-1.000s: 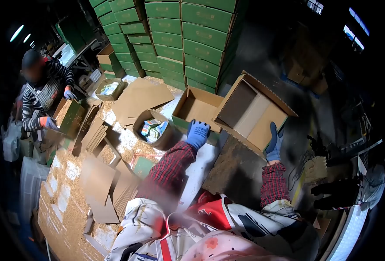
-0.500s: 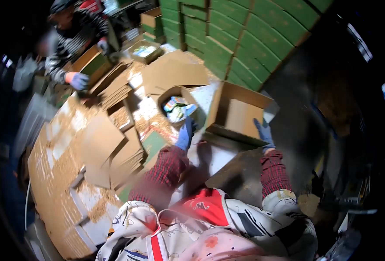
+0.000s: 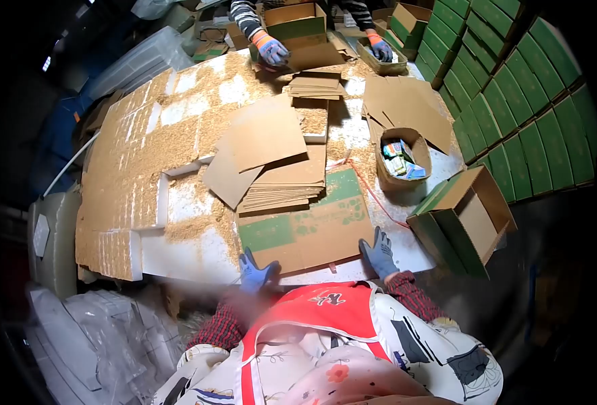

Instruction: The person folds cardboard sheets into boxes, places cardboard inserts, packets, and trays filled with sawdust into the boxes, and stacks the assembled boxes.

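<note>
Cardboard stack (image 3: 286,185) overlaps green-printed board (image 3: 322,236) between hands (image 3: 256,273) (image 3: 379,254).

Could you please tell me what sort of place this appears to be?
Probably a packing area in a workshop or warehouse: green boxes stand stacked high, flat cardboard sheets lie on the worktable, and a tub there holds small packets.

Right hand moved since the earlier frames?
Yes. The right hand came off the open box and shifted leftward and down the picture relative to the tub, now beside the flat green-printed cardboard.
</note>
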A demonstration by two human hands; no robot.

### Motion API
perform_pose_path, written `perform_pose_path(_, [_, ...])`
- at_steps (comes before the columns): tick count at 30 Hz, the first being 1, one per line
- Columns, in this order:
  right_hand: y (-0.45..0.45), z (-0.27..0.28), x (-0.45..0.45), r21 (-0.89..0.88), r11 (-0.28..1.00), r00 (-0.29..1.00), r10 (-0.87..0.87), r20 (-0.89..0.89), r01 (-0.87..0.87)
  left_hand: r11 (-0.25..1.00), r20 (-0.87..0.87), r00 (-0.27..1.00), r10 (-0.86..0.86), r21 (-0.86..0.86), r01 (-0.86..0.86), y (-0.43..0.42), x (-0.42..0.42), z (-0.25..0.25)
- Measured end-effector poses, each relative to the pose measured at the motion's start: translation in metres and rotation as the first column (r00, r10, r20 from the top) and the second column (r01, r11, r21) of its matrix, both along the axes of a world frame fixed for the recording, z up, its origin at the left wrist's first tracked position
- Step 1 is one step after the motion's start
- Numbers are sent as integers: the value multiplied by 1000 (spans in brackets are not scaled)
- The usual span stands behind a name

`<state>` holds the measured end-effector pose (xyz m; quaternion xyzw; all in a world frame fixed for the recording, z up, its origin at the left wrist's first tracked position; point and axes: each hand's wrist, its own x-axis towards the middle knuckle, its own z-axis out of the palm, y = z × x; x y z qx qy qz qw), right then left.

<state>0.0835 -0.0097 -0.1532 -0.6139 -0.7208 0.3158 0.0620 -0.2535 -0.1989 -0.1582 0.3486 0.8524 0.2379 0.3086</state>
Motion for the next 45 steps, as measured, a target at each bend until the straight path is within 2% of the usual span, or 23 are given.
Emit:
perform_pose_path(1, [7, 4, -16, -100, 995, 992, -29, -120, 17, 995, -115, 993, 7, -99, -19, 0, 4, 1])
perform_pose_path(3, [15, 38, -25, -164, 983, 986, 101, 131, -79, 995, -9, 995, -101, 10, 101, -2, 1, 42])
perform_pose_path(5, [24, 35, 1, 212, 968, 951, 187, -244, -136, 959, -99, 955, -281, 0, 282, -8, -3, 96])
perform_pose_path(7, [36, 126, -6, -451, 892, 795, -285, -535, 17, 900, -366, 823, -434, -212, 381, -18, -10, 134])
perform_pose_path(9, [44, 173, -17, -519, 855, 670, -387, -633, 4, 784, -599, 553, -579, -224, 578, -9, -28, 174])
perform_pose_path(11, [56, 169, -15, -376, 905, 445, -259, -858, -199, 660, -549, 562, -619, 24, 750, 2, -48, 201])
perform_pose_path(13, [61, 199, -49, -524, 829, 126, -509, -852, -195, 612, -351, 589, -728, 53, 789, 8, -47, 245])
perform_pose_path(16, [54, 154, -124, -159, 972, 546, -229, -806, 174, 457, -171, 478, -861, 151, 877, 16, -49, 249])
perform_pose_path(19, [53, 137, -179, -31, 989, 630, -115, -768, 143, 652, 294, 582, -758, 337, 679, 26, -46, 194])
perform_pose_path(21, [50, 163, -184, -71, 993, 543, -112, -832, 95, 573, 331, 468, -819, 508, 643, 26, -54, 172])
perform_pose_path(23, [68, 134, -164, -122, 992, 604, -108, -790, 17, 931, 927, 81, -365, 363, 43, 28, -50, 214])
perform_pose_path(25, [58, 129, -147, -106, 982, 556, -178, -812, 159, 947, 949, -37, -313, 309, -84, 31, -55, 222])
perform_pose_path(27, [42, 164, -127, -87, 994, 588, -109, -802, 66, 803, 660, 522, -541, 589, 88, 37, -61, 200])
perform_pose_path(30, [25, 184, -115, 290, 955, 817, 211, -536, -57, 733, 713, 638, -291, 595, -330, 43, -35, 180])
perform_pose_path(31, [9, 215, -120, 228, 955, 872, 269, -409, -188, 678, 689, 704, -171, 601, -423, 48, -31, 153])
perform_pose_path(34, [9, 187, -127, 281, 779, 789, 605, -108, -560, 613, 49, 996, -77, 790, 9, 65, -19, 168])
perform_pose_path(35, [12, 186, -126, 259, 744, 764, 644, -37, -615, 489, -349, 937, -32, 812, 319, 67, -14, 182])
perform_pose_path(36, [17, 181, -121, 94, 858, 802, 507, -317, -505, 431, -504, 832, -232, 714, 552, 74, -14, 200])
perform_pose_path(37, [23, 173, -111, -140, 870, 697, 271, -664, -473, 330, -620, 666, -415, 579, 745, 80, -13, 209])
perform_pose_path(39, [25, 185, -73, -320, 802, 596, 55, -801, -504, 141, -653, 473, -592, 494, 858, 112, 9, 168])
perform_pose_path(41, [12, 201, -32, -148, 744, 500, 275, -821, -652, 233, -558, 377, -739, 313, 921, 129, 16, 130])
perform_pose_path(43, [-15, 195, -31, -178, 839, 656, 251, -712, -514, 318, -345, 493, -798, 455, 832, 135, 15, 112])
perform_pose_path(45, [-28, 197, -68, -283, 927, 706, -28, -707, -246, 658, 597, 280, -752, 659, 364, 158, 12, 60])
